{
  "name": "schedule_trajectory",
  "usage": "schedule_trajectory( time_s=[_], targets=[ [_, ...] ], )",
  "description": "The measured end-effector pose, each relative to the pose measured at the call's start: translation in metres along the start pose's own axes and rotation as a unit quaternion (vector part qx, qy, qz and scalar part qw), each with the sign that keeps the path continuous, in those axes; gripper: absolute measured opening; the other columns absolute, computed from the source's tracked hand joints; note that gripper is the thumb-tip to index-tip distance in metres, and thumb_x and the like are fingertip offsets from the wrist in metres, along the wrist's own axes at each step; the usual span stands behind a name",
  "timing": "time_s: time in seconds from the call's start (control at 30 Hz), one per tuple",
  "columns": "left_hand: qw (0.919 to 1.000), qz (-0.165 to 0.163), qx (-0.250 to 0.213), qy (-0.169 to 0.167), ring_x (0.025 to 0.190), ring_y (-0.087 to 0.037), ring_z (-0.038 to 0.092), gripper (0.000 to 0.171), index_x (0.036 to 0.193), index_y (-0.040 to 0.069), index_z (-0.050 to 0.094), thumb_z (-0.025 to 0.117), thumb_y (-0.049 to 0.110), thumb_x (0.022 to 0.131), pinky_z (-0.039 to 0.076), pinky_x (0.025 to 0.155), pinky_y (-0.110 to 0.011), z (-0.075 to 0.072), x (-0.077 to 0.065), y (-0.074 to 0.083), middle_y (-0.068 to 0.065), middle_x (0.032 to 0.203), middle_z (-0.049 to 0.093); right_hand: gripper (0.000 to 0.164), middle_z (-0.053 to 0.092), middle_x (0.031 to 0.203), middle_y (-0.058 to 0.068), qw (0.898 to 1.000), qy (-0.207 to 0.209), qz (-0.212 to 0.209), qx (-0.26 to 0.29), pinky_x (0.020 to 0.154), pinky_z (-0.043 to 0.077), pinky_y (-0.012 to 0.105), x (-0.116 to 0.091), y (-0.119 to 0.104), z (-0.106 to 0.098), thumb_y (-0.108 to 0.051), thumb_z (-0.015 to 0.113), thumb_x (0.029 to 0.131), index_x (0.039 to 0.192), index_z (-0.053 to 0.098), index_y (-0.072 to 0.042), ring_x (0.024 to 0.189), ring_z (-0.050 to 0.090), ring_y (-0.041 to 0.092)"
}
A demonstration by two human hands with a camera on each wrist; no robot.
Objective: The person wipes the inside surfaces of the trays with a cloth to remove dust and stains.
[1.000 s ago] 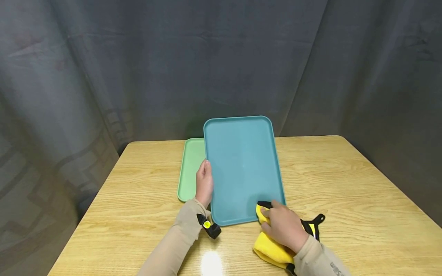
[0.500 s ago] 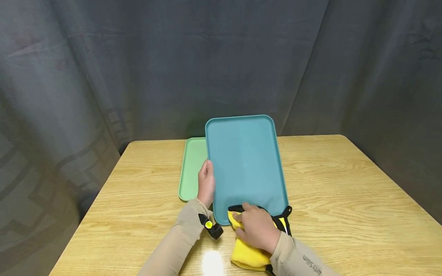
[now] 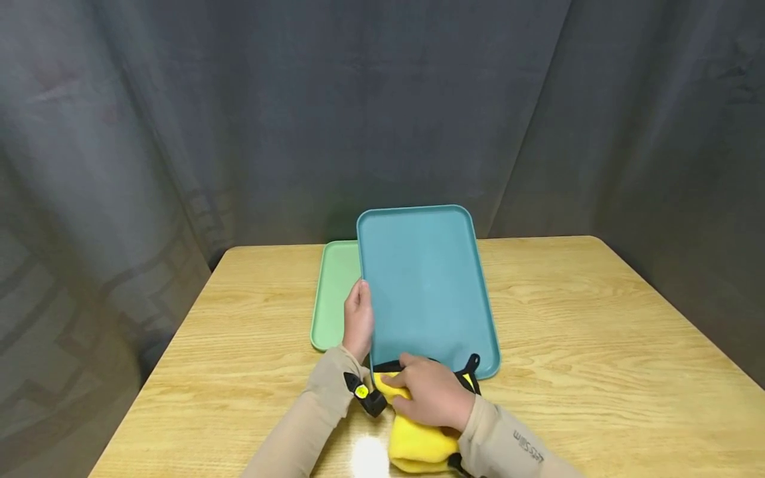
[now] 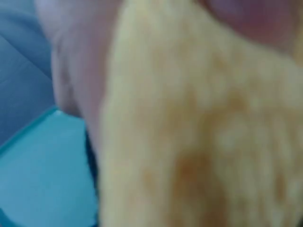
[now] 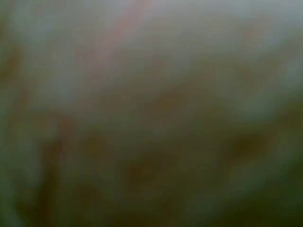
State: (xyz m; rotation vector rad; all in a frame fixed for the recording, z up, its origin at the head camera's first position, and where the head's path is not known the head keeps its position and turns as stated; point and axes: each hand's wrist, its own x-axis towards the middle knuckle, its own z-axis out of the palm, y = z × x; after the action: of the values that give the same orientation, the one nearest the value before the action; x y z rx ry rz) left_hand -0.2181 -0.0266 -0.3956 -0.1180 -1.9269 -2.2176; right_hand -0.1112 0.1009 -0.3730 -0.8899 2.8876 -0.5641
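Observation:
In the head view my left hand (image 3: 358, 320) grips the left edge of a blue rectangular tray (image 3: 424, 279), thumb on the near side; its other fingers are hidden behind. The tray is tilted up toward me. At its lower edge my right hand (image 3: 433, 392) holds a bunched yellow cloth (image 3: 421, 446) with black trim and a black loop, against the tray's lower left corner. In the left wrist view the cloth (image 4: 199, 118) fills most of the picture, with the blue tray (image 4: 47, 170) at lower left. The right wrist view is a dark blur.
A green tray (image 3: 335, 299) lies on the wooden table (image 3: 597, 345), partly hidden behind the blue tray. A grey curtain (image 3: 382, 119) hangs behind and at both sides of the table. A black wrist camera (image 3: 373, 401) sits on the left sleeve, close to the cloth.
My right hand has moved left with the cloth along the tray's lower edge, from its right corner to its left corner. The left hand and the tray have barely shifted.

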Motion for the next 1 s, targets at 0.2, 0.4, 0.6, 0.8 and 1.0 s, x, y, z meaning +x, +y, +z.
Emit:
schedule_trajectory(
  time_s=[0.2, 0.4, 0.6, 0.8, 1.0],
  targets=[
    [0.9988, -0.044, -0.021, -0.011, 0.134, -0.030, 0.036, 0.041, 0.128, -0.003, 0.047, 0.026, 0.023, 0.105, 0.028, 0.113, -0.045, -0.001, -0.007, 0.000, -0.019, 0.138, 0.044, 0.038, 0.032, 0.070, -0.005, 0.996, 0.003, 0.040, 0.077, 0.046, 0.022, 0.017, -0.016, 0.013, -0.013, -0.017, 0.060, 0.082, 0.120, 0.063, -0.018, 0.053, 0.024, 0.005],
    [0.9969, -0.057, -0.001, -0.055, 0.102, -0.030, 0.051, 0.039, 0.107, -0.001, 0.053, 0.028, 0.029, 0.104, 0.041, 0.091, -0.036, 0.009, -0.002, -0.009, -0.020, 0.105, 0.052, 0.037, 0.037, 0.073, -0.004, 0.986, 0.105, 0.115, 0.054, 0.049, 0.029, 0.017, -0.039, 0.034, -0.040, -0.016, 0.062, 0.084, 0.120, 0.064, -0.023, 0.056, 0.030, 0.006],
    [0.9918, -0.088, 0.023, -0.089, 0.065, -0.015, 0.032, 0.032, 0.078, 0.009, 0.042, 0.031, 0.024, 0.103, 0.029, 0.063, -0.026, 0.029, 0.014, -0.009, 0.001, 0.068, 0.030, 0.036, 0.036, 0.072, -0.003, 0.970, 0.181, 0.151, 0.054, 0.049, 0.029, 0.017, -0.054, 0.050, -0.052, -0.013, 0.065, 0.084, 0.120, 0.065, -0.019, 0.056, 0.029, 0.005],
    [0.9831, -0.140, 0.059, -0.102, 0.075, -0.021, 0.037, 0.031, 0.081, 0.001, 0.043, 0.033, 0.022, 0.103, 0.031, 0.070, -0.032, 0.052, 0.027, -0.012, -0.006, 0.075, 0.036, 0.039, 0.042, 0.077, -0.001, 0.958, 0.198, 0.203, 0.053, 0.051, 0.029, 0.019, -0.067, 0.061, -0.051, -0.017, 0.066, 0.085, 0.123, 0.062, -0.020, 0.058, 0.031, 0.005],
    [0.9798, -0.138, 0.094, -0.111, 0.109, -0.027, 0.053, 0.051, 0.120, 0.004, 0.056, 0.039, 0.047, 0.098, 0.046, 0.090, -0.037, 0.075, 0.073, -0.097, -0.014, 0.116, 0.056, 0.040, 0.043, 0.078, -0.001, 0.949, 0.194, 0.238, 0.070, 0.053, 0.032, 0.018, -0.074, 0.065, -0.045, -0.016, 0.066, 0.084, 0.124, 0.061, -0.020, 0.060, 0.034, 0.004]
  ],
)
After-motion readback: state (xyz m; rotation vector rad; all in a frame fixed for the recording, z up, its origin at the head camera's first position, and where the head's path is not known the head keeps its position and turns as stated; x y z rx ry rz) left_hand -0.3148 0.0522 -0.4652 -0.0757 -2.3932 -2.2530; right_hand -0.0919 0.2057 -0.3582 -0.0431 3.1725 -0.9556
